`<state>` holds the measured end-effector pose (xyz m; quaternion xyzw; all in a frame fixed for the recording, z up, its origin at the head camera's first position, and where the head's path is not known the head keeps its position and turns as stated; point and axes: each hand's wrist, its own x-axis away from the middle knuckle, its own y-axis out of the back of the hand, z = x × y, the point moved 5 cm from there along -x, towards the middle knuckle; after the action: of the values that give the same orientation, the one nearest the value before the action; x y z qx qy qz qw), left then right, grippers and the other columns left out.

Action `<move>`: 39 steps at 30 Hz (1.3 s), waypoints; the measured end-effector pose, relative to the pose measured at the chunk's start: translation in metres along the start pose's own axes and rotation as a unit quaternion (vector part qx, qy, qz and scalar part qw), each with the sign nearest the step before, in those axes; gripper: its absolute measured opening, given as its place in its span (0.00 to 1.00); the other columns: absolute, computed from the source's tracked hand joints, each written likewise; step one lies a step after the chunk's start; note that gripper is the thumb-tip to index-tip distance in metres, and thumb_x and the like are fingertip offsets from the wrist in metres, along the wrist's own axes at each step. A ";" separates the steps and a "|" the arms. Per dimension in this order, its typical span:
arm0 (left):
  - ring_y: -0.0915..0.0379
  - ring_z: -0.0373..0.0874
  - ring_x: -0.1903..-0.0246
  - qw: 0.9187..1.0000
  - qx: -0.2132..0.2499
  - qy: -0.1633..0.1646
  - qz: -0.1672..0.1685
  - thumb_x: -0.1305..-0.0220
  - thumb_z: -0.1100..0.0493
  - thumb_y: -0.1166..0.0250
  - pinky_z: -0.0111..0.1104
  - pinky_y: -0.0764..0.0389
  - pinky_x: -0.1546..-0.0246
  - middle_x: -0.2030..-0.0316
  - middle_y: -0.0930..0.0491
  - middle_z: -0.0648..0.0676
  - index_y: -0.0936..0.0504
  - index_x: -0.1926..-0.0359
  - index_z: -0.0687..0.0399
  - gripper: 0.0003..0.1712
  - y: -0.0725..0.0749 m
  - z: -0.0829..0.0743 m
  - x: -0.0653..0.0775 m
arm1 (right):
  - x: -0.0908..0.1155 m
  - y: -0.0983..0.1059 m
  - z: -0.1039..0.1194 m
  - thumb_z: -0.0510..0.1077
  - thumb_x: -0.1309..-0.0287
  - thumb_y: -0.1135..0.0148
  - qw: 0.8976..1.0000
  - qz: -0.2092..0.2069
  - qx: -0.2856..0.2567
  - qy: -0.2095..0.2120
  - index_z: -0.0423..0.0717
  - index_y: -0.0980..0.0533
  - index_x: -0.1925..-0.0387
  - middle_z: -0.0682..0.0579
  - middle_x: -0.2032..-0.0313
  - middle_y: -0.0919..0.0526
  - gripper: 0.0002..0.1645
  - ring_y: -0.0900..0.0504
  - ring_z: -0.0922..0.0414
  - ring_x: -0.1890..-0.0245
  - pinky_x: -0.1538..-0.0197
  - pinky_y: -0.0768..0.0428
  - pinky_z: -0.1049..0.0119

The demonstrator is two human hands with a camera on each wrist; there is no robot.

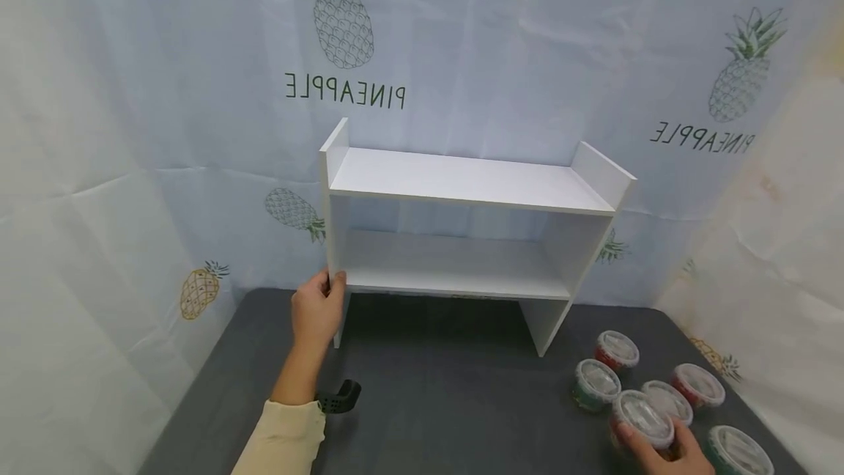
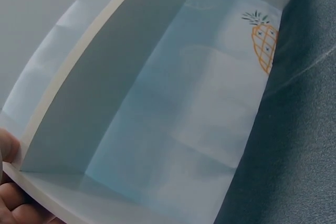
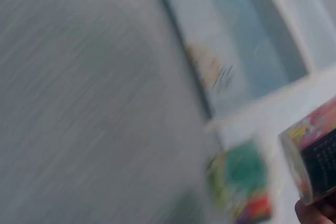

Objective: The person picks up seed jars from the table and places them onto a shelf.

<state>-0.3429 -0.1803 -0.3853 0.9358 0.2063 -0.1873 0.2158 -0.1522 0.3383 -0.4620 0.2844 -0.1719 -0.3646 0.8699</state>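
Note:
A white two-tier shelf [image 1: 471,178] stands on the dark table. My left hand [image 1: 318,310] grips the front edge of its left side panel, near the lower board. In the left wrist view, thumb and fingers [image 2: 23,211] lie on either side of that panel's edge. At the front right my right hand [image 1: 669,457] holds a round plastic tub [image 1: 645,416] with a clear lid, fingers curled round its side. The right wrist view shows the tub's label [image 3: 320,156], with a dark printed panel and bright colours.
Several similar lidded tubs surround the right hand, among them a green one [image 1: 596,383], a red one [image 1: 617,350] and another green one [image 1: 740,451]. A black strap [image 1: 339,396] is at the left wrist. Pineapple-print cloth [image 1: 461,42] hangs behind the table [image 1: 442,402].

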 end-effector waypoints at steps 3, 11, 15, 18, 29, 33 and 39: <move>0.33 0.45 0.83 1.000 0.003 0.000 -0.003 0.29 0.48 0.41 0.35 0.33 0.80 0.70 0.14 0.57 0.14 0.48 0.57 0.20 -0.001 -0.001 0.000 | 0.014 0.003 0.047 0.62 0.44 0.31 0.996 0.017 -0.019 0.085 0.33 0.35 0.35 0.29 0.50 0.21 0.48 0.25 0.74 0.73 0.73 0.24 0.73; 0.36 0.44 0.84 1.000 -0.001 -0.009 -0.010 0.29 0.49 0.42 0.34 0.35 0.82 0.75 0.16 0.56 0.14 0.49 0.56 0.20 0.000 -0.001 0.001 | 0.018 -0.019 0.168 0.56 0.38 0.35 0.946 0.117 -0.074 0.293 0.46 0.38 0.28 0.40 0.39 0.25 0.42 0.27 0.81 0.56 0.61 0.24 0.81; 0.37 0.44 0.84 1.000 -0.001 -0.012 -0.012 0.28 0.49 0.42 0.33 0.36 0.82 0.77 0.17 0.57 0.14 0.49 0.57 0.20 0.001 0.000 0.003 | 0.006 -0.044 0.211 0.61 0.39 0.35 0.932 0.152 -0.080 0.319 0.45 0.37 0.29 0.41 0.40 0.23 0.44 0.23 0.63 0.47 0.57 0.25 0.78; 0.37 0.45 0.83 1.000 -0.001 -0.008 -0.013 0.28 0.49 0.42 0.33 0.35 0.81 0.75 0.16 0.58 0.15 0.48 0.58 0.20 0.001 0.000 0.004 | -0.006 -0.062 0.234 0.65 0.41 0.36 0.927 0.171 -0.075 0.326 0.44 0.35 0.31 0.42 0.42 0.23 0.45 0.24 0.50 0.45 0.55 0.24 0.68; 0.38 0.43 0.85 1.000 -0.001 0.001 -0.018 0.30 0.50 0.40 0.33 0.37 0.84 0.83 0.24 0.52 0.12 0.57 0.57 0.17 -0.005 -0.002 0.007 | -0.045 -0.088 0.245 0.74 0.48 0.37 0.946 0.178 -0.053 0.265 0.40 0.34 0.34 0.38 0.43 0.24 0.53 0.25 0.45 0.47 0.50 0.26 0.53; 0.38 0.43 0.85 1.000 0.002 0.003 -0.018 0.30 0.50 0.39 0.33 0.37 0.84 0.83 0.24 0.54 0.13 0.59 0.58 0.16 -0.006 -0.003 0.005 | -0.053 -0.088 0.246 0.72 0.46 0.37 0.945 0.175 -0.056 0.269 0.38 0.34 0.34 0.36 0.39 0.27 0.52 0.26 0.42 0.44 0.45 0.27 0.48; 0.31 0.45 0.79 1.000 0.002 0.012 -0.020 0.30 0.51 0.39 0.33 0.32 0.79 0.72 0.14 0.58 0.13 0.54 0.59 0.17 -0.003 -0.002 0.003 | -0.059 -0.089 0.248 0.72 0.45 0.38 0.942 0.173 -0.059 0.281 0.37 0.35 0.33 0.36 0.36 0.29 0.53 0.28 0.41 0.40 0.40 0.29 0.44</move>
<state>-0.3415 -0.1756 -0.3861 0.9341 0.2267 -0.1810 0.2079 -0.3655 0.2393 -0.3292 0.2894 0.0546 -0.1234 0.9477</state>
